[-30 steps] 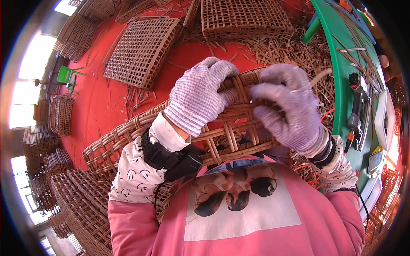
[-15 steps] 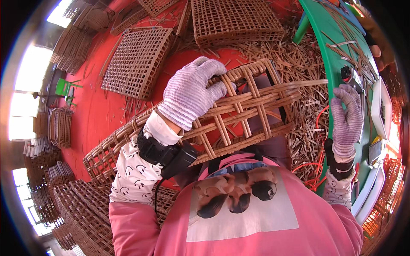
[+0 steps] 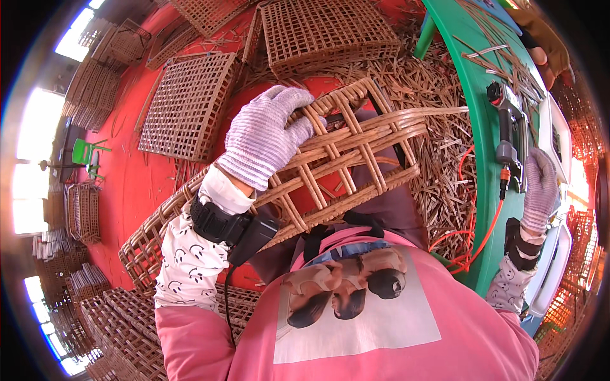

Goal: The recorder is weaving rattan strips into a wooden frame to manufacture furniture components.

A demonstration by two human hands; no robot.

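Note:
My left hand (image 3: 267,136), in a striped lilac knit glove, is closed over the upper rim of a brown woven basket (image 3: 337,155). The basket lies tilted across my lap, its open lattice side toward me. A loose strand (image 3: 438,111) sticks out from its right end. My right hand (image 3: 540,189), gloved the same way, is over the green table, beside a staple gun (image 3: 506,130) and close to a white tray (image 3: 560,136). Its fingers are stretched out, and I see nothing held in them. An orange air hose (image 3: 489,235) runs from the staple gun.
Cut strips (image 3: 435,168) are heaped on the red floor beside the green table (image 3: 464,57). Lattice panels (image 3: 187,105) and a large woven piece (image 3: 327,32) lie ahead. Stacked baskets (image 3: 121,324) stand at left, near a green chair (image 3: 89,155). Another person's hand (image 3: 539,56) is at the far right.
My right hand has moved right and a little down, off the staple gun and toward the white tray. The left hand keeps its hold on the basket. The whole view has shifted slightly.

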